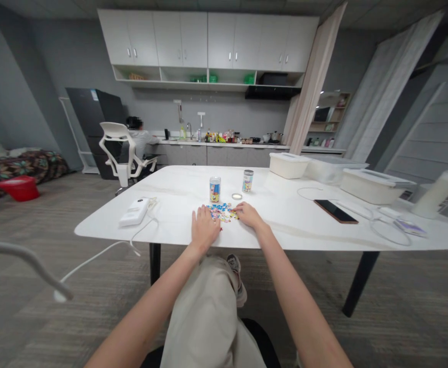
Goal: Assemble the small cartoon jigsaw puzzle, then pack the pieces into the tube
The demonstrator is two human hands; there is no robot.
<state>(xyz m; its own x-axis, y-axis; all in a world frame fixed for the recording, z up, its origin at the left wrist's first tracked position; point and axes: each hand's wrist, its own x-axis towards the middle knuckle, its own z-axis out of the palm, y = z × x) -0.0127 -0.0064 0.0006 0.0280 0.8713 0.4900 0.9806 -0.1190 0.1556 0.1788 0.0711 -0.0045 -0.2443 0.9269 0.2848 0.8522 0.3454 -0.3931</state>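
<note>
A small pile of colourful jigsaw puzzle pieces (224, 210) lies on the white table (178, 191) in front of me. My left hand (205, 226) rests palm down at the pile's left edge, fingers stretched out and apart. At the right edge, my right hand (249, 214) has its fingers drawn together over the pieces; whatever is between the fingertips is too small to make out. Just behind the pile stands a clear can with a cartoon print (215, 190). A second printed can (248, 181) is farther right, with a round lid (237, 196) lying near it.
On the table's left sits a white power strip (135, 212) with cables. To the right are a phone (335, 211), lidded white boxes (288, 164) and a white bottle (440, 194). Beyond the table, a person (139, 140) sits in a white chair (118, 148).
</note>
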